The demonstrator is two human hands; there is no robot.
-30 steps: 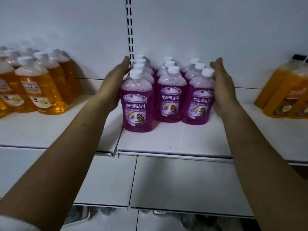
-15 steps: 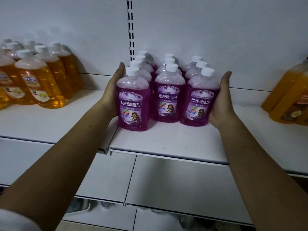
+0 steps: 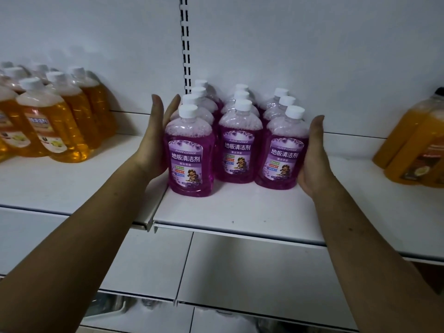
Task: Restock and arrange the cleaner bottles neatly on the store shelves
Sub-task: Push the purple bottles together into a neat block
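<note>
On the white shelf (image 3: 240, 212), 3 rows of purple cleaner bottles (image 3: 237, 145) stand between flat, spread palms: left hand (image 3: 156, 140) and right hand (image 3: 314, 152) press the outer rows.

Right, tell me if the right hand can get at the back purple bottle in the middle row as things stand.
Probably not directly. The right hand lies flat against the right front bottle, and the back middle bottle stands behind two others, with rows on either side. Only its cap looks reachable from above.

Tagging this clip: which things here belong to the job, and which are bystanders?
In the job: purple bottles, left hand, right hand, shelf.
Bystanders: orange bottles on the left, orange jugs on the right.
</note>
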